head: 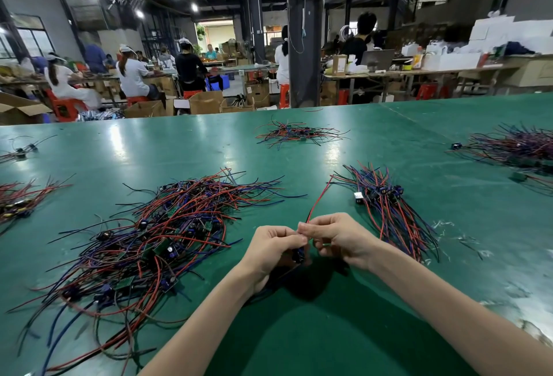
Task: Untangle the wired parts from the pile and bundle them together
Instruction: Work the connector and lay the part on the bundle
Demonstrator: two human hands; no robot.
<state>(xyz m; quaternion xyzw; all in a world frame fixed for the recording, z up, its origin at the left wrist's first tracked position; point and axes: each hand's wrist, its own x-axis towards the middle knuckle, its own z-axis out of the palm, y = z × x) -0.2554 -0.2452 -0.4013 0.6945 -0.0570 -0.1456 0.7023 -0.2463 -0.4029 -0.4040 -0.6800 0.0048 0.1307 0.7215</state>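
Head: wired part [299,254] in left hand [270,250]

**Held Part Largely Concealed by Fingers**

The wired part [299,253] is mostly covered by the curled left hand [273,248] and right hand [339,241], so its shape cannot be made out. The large pile [155,244] is cropped and smeared at the bottom-left corner. The left heap [18,200] and right heap [517,148] are cut off by the picture's edges. The distant workers [131,76] are blurred.
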